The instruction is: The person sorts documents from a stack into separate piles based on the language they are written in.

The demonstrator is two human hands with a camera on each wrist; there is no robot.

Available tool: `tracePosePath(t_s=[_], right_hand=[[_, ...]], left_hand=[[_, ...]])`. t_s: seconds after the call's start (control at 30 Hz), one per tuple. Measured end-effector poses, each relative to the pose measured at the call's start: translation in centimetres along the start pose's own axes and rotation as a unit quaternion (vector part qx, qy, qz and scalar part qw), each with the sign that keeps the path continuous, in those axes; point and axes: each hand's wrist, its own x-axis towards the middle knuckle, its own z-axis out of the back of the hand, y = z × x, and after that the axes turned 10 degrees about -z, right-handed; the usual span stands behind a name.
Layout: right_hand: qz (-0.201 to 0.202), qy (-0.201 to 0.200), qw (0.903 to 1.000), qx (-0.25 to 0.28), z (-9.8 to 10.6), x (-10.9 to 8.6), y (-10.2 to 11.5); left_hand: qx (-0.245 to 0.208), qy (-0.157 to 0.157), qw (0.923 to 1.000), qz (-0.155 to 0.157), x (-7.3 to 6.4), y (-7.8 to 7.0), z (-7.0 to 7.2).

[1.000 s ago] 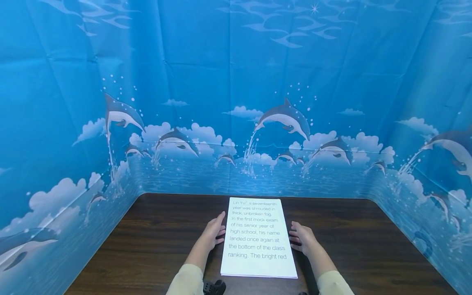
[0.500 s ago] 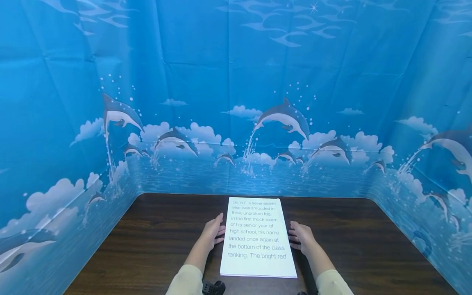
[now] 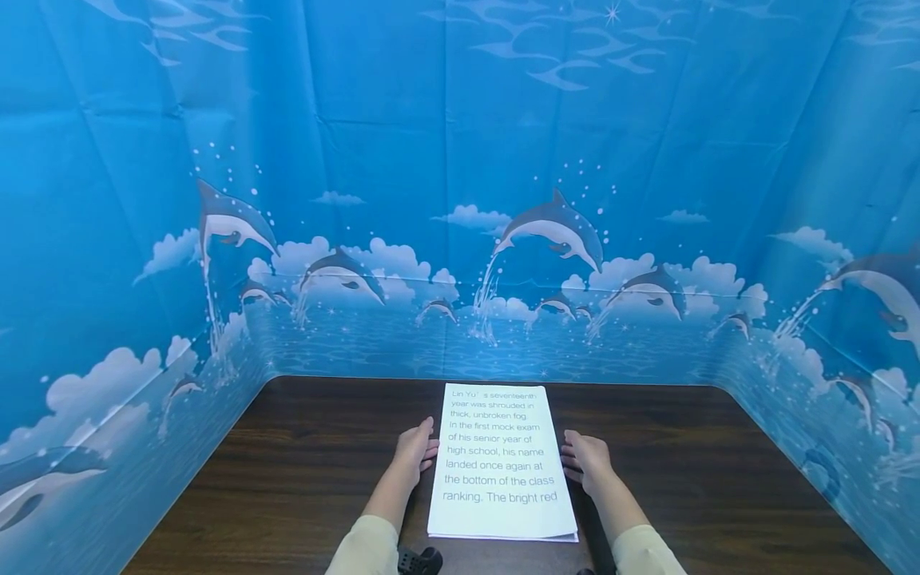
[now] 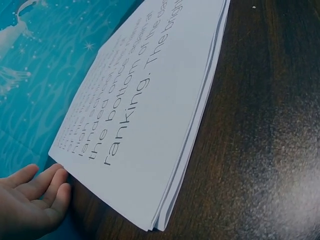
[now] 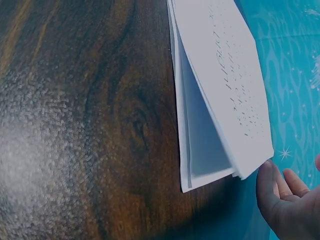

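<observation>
A stack of white paper sheets [image 3: 496,511] with large printed English text lies at the middle of the table. In the head view my left hand [image 3: 415,447] is beside the stack's left edge, fingers extended and loosely bent; the left wrist view has its fingertips [image 4: 61,172] at the paper's edge. On the opposite side, my right hand [image 3: 589,461] has its fingertips [image 5: 267,167] at the right edge. There the upper sheets [image 5: 225,95] are raised away from the lower sheets [image 5: 205,155], leaving a wedge-shaped gap. Neither hand curls around the paper.
The dark wood-grain table [image 3: 287,479] extends on both sides of the paper. A blue curtain [image 3: 381,184] printed with dolphins encloses the back and sides. Black wrist gear [image 3: 419,561] shows by the left sleeve.
Both hands have shifted slightly inward to the paper's edges. Near the right front corner, the top sheets now sit a little raised above the lower ones. The head view has shifted slightly.
</observation>
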Motion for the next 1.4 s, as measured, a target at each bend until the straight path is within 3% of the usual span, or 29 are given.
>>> tracePosePath(t_s=[0.37,0.6,0.7,0.9,1.13,1.4], right_hand=[[0.016,-0.025,0.9995,-0.016,-0.2,1.1,-0.6],[0.019,-0.027,0.9994,-0.009,-0.2,-3.5,2.0],[0.009,-0.027,0.9996,0.006,-0.3,-4.8,2.8],[-0.01,-0.02,0.9993,0.031,-0.4,-4.9,2.9],[-0.01,0.013,0.9996,0.025,-0.6,-4.3,2.4],[0.007,0.013,0.9994,-0.032,-1.0,-4.7,2.1]], left_hand=[[0.022,-0.007,0.9996,-0.012,0.3,0.2,-0.6],[0.005,-0.012,0.9999,-0.011,0.0,-0.1,-0.4],[-0.027,-0.015,0.9995,0.009,-1.4,-1.8,-0.3],[-0.085,-0.015,0.9963,-0.001,-5.4,-5.9,0.1],[-0.039,-0.024,0.9984,-0.032,-6.0,-6.2,0.0],[0.044,-0.047,0.997,-0.042,-6.4,-6.1,-0.5]])
